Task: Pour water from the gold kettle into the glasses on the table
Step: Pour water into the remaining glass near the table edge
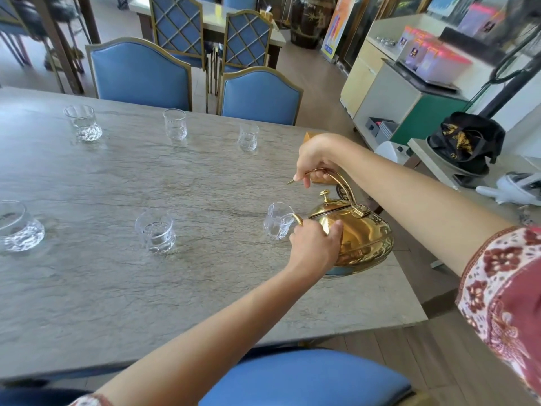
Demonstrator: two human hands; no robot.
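Observation:
The gold kettle (pixel 363 238) is tilted to the left near the table's right edge. Its spout reaches over the rim of a small clear glass (pixel 277 220). My right hand (pixel 314 158) grips the front of the kettle's arched handle. My left hand (pixel 314 244) presses against the kettle's body by the spout. Several other clear glasses stand on the grey stone table (pixel 117 288): one at the near middle (pixel 155 232), one at the near left edge (pixel 17 227), and three along the far side (pixel 83 123) (pixel 175 124) (pixel 248 137).
Two blue padded chairs (pixel 140 74) (pixel 259 95) stand at the table's far side. A blue chair seat (pixel 304 379) is right below me. To the right are a side counter with a black bag (pixel 465 142) and white shelving (pixel 389 98).

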